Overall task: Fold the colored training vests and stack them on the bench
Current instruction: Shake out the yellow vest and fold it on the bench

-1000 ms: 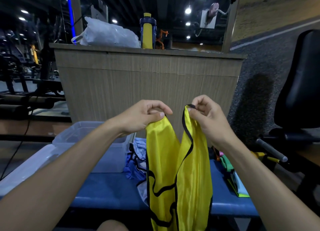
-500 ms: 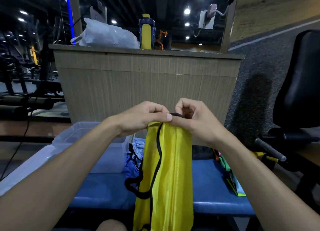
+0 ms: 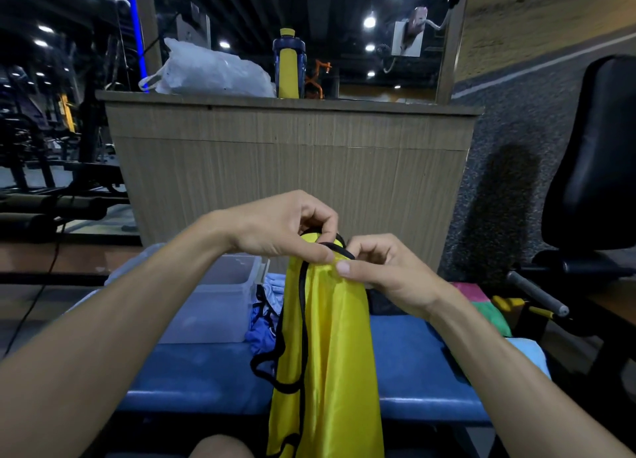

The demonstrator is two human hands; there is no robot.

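Straps now together: your left hand point(image 3: 282, 228) and right hand point(image 3: 382, 275) pinch yellow vest point(image 3: 330, 347); slick fabric could slip.

No readable text, label, brand, number or sign anywhere in view, neither on objects nor on surroundings.

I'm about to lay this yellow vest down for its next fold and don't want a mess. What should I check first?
1. Both hands hold the top: ok. Left hand and right hand pinch the yellow vest.
2. Shoulders brought together: ok.
3. Bottom hem aligned: cannot tell, out of view.
4. Trim loop tucked: not ok, it hangs out left.
5. Free space on blue bench: ok.
6. Loose blue vests clear: not ok, right behind.
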